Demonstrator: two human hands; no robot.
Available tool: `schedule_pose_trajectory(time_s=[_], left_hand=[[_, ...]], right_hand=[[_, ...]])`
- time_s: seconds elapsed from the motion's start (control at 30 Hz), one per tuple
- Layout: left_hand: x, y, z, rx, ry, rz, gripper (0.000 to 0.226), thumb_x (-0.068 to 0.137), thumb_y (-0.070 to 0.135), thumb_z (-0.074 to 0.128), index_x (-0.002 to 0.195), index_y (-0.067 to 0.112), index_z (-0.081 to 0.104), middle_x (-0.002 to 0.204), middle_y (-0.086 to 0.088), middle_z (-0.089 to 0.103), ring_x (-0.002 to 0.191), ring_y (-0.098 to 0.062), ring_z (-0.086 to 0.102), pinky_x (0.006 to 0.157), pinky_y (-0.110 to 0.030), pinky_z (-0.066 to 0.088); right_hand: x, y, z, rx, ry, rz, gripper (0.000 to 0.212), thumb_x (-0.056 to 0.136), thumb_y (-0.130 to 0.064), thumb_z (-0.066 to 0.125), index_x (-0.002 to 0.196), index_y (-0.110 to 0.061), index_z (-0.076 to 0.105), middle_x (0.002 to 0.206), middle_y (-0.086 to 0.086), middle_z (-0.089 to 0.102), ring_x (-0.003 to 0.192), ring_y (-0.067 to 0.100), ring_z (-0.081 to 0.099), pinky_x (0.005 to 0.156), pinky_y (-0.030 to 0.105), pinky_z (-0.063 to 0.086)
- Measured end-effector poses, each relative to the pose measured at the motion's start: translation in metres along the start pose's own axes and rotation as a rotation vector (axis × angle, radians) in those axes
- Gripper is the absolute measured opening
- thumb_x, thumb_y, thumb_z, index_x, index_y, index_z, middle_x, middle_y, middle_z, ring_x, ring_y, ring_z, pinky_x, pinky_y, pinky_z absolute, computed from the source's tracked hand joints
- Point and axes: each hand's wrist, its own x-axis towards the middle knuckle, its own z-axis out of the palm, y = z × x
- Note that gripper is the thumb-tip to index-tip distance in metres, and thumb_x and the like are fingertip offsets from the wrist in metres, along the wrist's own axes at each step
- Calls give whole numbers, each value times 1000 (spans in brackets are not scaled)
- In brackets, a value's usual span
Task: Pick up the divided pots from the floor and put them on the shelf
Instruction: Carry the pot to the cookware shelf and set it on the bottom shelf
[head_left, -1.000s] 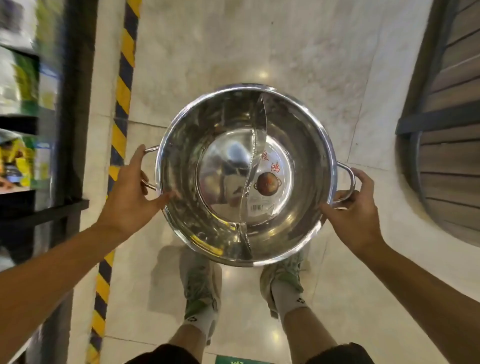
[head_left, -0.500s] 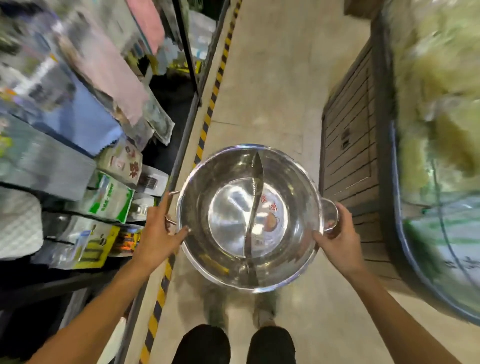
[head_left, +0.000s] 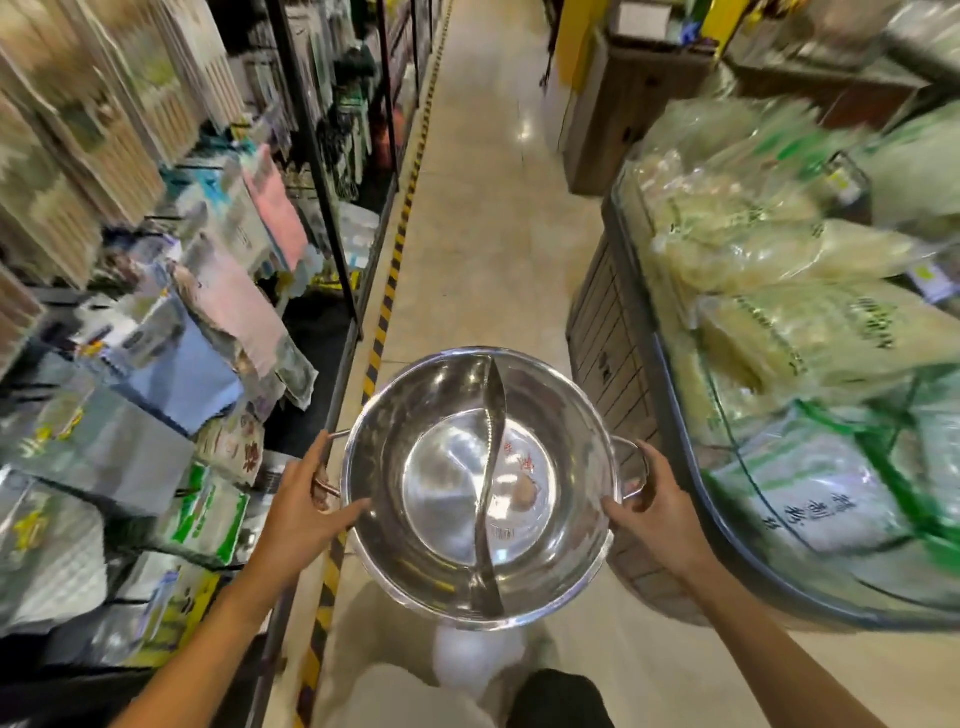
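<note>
A shiny steel divided pot (head_left: 447, 499) with a curved partition down its middle and a round label inside hangs level in front of me, above the aisle floor. My left hand (head_left: 304, 512) grips its left loop handle, thumb on the rim. My right hand (head_left: 657, 512) grips the right loop handle. The shelf (head_left: 332, 249) with black uprights runs along the left side of the aisle, packed with goods.
Cloths and packets (head_left: 208, 338) crowd the left shelf. A yellow-black striped line (head_left: 387, 306) runs along the floor by the shelf base. On the right stands a curved display bin (head_left: 769, 582) heaped with bagged food. The tiled aisle (head_left: 483, 208) stretches ahead between them.
The view has lifted from the floor and my feet to the aisle ahead. The pot stays held by both handles at about the same place in front of me.
</note>
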Motion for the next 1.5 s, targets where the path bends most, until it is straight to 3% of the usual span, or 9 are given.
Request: schedule_pose_trajectory(time_s=[0.3, 0.47, 0.63, 0.77, 0.87, 1.1, 1.23, 1.37, 1.5], left_hand=[[-11, 26, -3, 9, 159, -114, 105, 69, 34, 87, 154, 32, 25, 152, 5, 33, 126, -1, 36, 97, -7, 32], [-50, 36, -4, -16, 336, -268, 103, 70, 33, 86, 152, 41, 25, 139, -8, 42, 119, -19, 51, 107, -44, 44], [-132, 38, 14, -55, 572, -429, 103, 67, 37, 85, 152, 39, 27, 127, -14, 43, 117, -42, 50, 96, -52, 51], [-228, 31, 41, -43, 762, -607, 104, 65, 50, 82, 151, 44, 24, 128, -7, 47, 118, -33, 51, 99, -50, 49], [-312, 33, 66, -95, 975, -677, 107, 60, 51, 82, 151, 42, 25, 117, 1, 47, 101, -24, 55, 78, -24, 55], [-517, 66, 151, -124, 1386, -838, 100, 64, 39, 88, 148, 37, 33, 93, -8, 55, 67, -14, 56, 55, -31, 51], [-619, 96, 217, -90, 1586, -942, 95, 60, 44, 87, 136, 54, 31, 82, -6, 49, 62, -19, 55, 53, -32, 49], [-715, 118, 288, -155, 1738, -1035, 103, 57, 52, 84, 147, 40, 36, 95, -6, 49, 73, -22, 56, 61, -26, 52], [-805, 144, 360, -127, 1842, -1129, 102, 59, 58, 82, 147, 41, 33, 97, -1, 49, 75, -22, 55, 65, -27, 53]], right_hand=[[65, -16, -1, -26, -152, -120, 92, 75, -34, 85, 152, -29, 35, 83, -14, 70, 72, 4, 69, 58, 12, 52], [122, -37, 19, -67, -294, -233, 90, 78, -40, 81, 153, -30, 33, 77, -9, 69, 73, -1, 67, 60, 20, 48], [142, -63, 67, -154, -489, -416, 90, 80, -46, 78, 154, -31, 28, 81, -11, 70, 69, 0, 67, 56, 21, 47], [127, -84, 117, -217, -729, -567, 93, 77, -46, 81, 152, -32, 28, 84, -14, 71, 71, 4, 68, 58, 26, 51], [83, -101, 154, -231, -909, -648, 91, 75, -47, 79, 150, -41, 29, 80, -16, 71, 68, -1, 68, 53, 17, 46], [-79, -126, 212, -271, -1288, -912, 94, 70, -48, 82, 150, -38, 34, 84, -35, 68, 68, -8, 67, 53, 18, 46], [-193, -119, 211, -292, -1438, -1110, 91, 74, -41, 84, 151, -35, 35, 84, -40, 66, 66, -10, 67, 54, 12, 49], [-301, -96, 189, -327, -1538, -1209, 91, 70, -53, 80, 148, -44, 34, 68, -20, 70, 67, -10, 65, 49, 13, 43], [-406, -57, 173, -342, -1720, -1313, 81, 70, -58, 75, 140, -51, 35, 81, -26, 71, 71, -4, 69, 54, 23, 54]])
